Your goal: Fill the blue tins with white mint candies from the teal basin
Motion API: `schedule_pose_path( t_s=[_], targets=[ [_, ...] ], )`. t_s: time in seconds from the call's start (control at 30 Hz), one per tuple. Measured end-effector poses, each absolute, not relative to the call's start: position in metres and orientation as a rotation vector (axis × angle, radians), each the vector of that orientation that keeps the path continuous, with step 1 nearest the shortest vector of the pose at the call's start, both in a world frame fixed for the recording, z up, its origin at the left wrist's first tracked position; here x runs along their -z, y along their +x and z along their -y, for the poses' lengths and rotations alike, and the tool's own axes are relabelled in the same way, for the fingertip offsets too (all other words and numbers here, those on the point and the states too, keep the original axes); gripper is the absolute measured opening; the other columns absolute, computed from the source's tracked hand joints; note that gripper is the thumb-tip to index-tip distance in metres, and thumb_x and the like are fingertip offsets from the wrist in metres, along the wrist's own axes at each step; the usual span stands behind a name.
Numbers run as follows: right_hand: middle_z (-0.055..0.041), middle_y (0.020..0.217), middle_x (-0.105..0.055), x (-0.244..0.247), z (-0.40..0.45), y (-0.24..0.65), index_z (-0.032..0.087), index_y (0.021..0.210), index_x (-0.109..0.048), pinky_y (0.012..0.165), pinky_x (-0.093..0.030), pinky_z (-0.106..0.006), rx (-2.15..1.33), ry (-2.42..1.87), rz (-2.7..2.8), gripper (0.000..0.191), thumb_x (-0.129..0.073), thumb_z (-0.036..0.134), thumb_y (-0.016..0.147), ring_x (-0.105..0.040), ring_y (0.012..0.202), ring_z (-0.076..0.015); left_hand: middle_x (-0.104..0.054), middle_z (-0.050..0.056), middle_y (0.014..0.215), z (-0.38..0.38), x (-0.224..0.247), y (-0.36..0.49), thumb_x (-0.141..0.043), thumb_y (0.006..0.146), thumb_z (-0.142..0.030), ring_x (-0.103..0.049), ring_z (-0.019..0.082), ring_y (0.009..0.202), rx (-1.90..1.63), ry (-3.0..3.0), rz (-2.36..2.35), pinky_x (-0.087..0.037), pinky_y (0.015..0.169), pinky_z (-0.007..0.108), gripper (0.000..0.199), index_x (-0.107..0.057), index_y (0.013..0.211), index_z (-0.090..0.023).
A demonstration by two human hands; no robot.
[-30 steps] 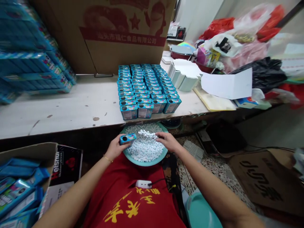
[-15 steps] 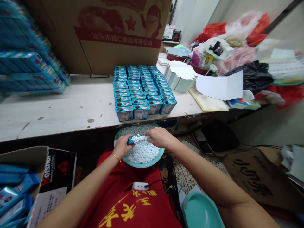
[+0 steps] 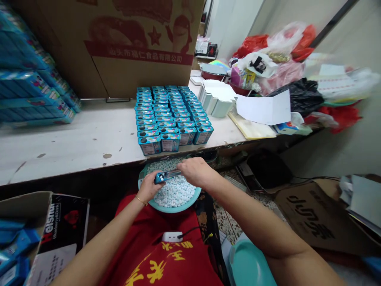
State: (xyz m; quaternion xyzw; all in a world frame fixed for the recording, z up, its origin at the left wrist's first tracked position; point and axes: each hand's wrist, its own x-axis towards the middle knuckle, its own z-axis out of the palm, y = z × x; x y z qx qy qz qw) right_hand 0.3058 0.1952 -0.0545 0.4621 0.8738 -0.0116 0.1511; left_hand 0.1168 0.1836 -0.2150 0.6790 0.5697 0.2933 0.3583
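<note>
Box (image 3: pixel 160 177), small and glossy blue, between left fingers (image 3: pixel 152 174); right fingers (image 3: pixel 182 166) pinched around slender scoop (image 3: pixel 173 173).

The brown carton (image 3: pixel 110 77), well back from the worktop's (image 3: pixel 98 137) near edge, reads "汕头市福仁食品有限公司" on a red band. The black-and-white box (image 3: pixel 64 226) says "Heisnur", its last letters unclear, above "Blueberry&Drink". Yellow characters on the red cloth (image 3: pixel 166 234) include "火" and "王". Print on the blue packs (image 3: pixel 149 146) is too small.
</note>
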Motion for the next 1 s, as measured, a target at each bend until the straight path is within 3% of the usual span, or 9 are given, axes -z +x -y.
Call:
schedule_pose_path(
  t_s=[0.1,0.23,0.33,0.5,0.6,0.77,1.0],
  targets=[
    [-0.0066,0.092,-0.064,0.073,-0.19,0.34,0.022,0.099,-0.055,0.068,-0.044,-0.028,0.097,1.487,-2.425,0.023,-0.04,0.026,0.082,-0.06,0.086,-0.0199,-0.062,0.004,0.089,-0.182,0.214,0.105,-0.063,0.063,-0.039,-0.057,0.019,0.083,-0.824,1.489,-1.402,-0.045,0.079,0.031,0.045,-0.054,0.1,-0.016],
    [-0.0054,0.093,-0.065,0.14,-0.183,0.367,0.023,0.098,-0.059,0.069,-0.044,-0.028,0.302,1.697,-2.23,0.024,-0.043,0.023,0.079,-0.06,0.087,-0.0208,-0.064,0.006,0.091,-0.181,0.23,0.093,-0.067,0.058,-0.042,-0.061,0.022,0.086,-0.86,1.049,-1.354,-0.048,0.079,0.033,0.054,-0.052,0.102,-0.015],
    [-0.0061,0.098,-0.065,0.208,-0.178,0.351,0.023,0.097,-0.061,0.073,-0.043,-0.03,0.483,1.777,-2.185,0.03,-0.041,0.016,0.077,-0.059,0.092,-0.0223,-0.065,0.007,0.093,-0.181,0.244,0.106,-0.069,0.057,-0.042,-0.063,0.023,0.086,-0.842,0.8,-1.267,-0.05,0.079,0.034,0.051,-0.052,0.098,-0.016],
    [-0.0017,0.109,-0.062,0.274,-0.174,0.313,0.029,0.109,-0.057,0.084,-0.041,-0.031,0.709,2.087,-2.214,0.035,-0.045,0.025,0.076,-0.055,0.103,-0.0226,-0.067,0.007,0.087,-0.18,0.247,0.137,-0.07,0.056,-0.041,-0.064,0.023,0.081,-0.843,0.659,-1.184,-0.051,0.077,0.034,0.049,-0.053,0.094,-0.017],
    [0.0014,0.111,-0.062,0.273,-0.178,0.317,0.031,0.109,-0.057,0.088,-0.039,-0.029,0.92,2.162,-2.186,0.036,-0.05,0.027,0.074,-0.054,0.105,-0.0198,-0.066,0.005,0.089,-0.18,0.243,0.133,-0.07,0.055,-0.042,-0.064,0.023,0.082,-0.855,0.721,-1.15,-0.05,0.077,0.034,0.055,-0.051,0.1,-0.017],
    [-0.0015,0.112,-0.061,0.237,-0.182,0.342,0.023,0.109,-0.058,0.09,-0.038,-0.025,1.176,2.135,-2.278,0.036,-0.053,0.019,0.074,-0.053,0.105,-0.0146,-0.064,0.005,0.091,-0.179,0.234,0.096,-0.07,0.053,-0.045,-0.06,0.023,0.087,-0.967,1.05,-1.328,-0.049,0.076,0.031,0.06,-0.052,0.103,-0.016],
    [-0.0035,0.102,-0.064,0.163,-0.194,0.36,0.019,0.106,-0.059,0.084,-0.041,-0.029,1.165,1.97,-2.547,0.031,-0.053,0.022,0.075,-0.057,0.094,-0.016,-0.061,0.004,0.09,-0.177,0.235,0.09,-0.063,0.062,-0.042,-0.057,0.017,0.084,-0.975,1.366,-1.388,-0.044,0.081,0.03,0.05,-0.052,0.101,-0.015]
  ],
)
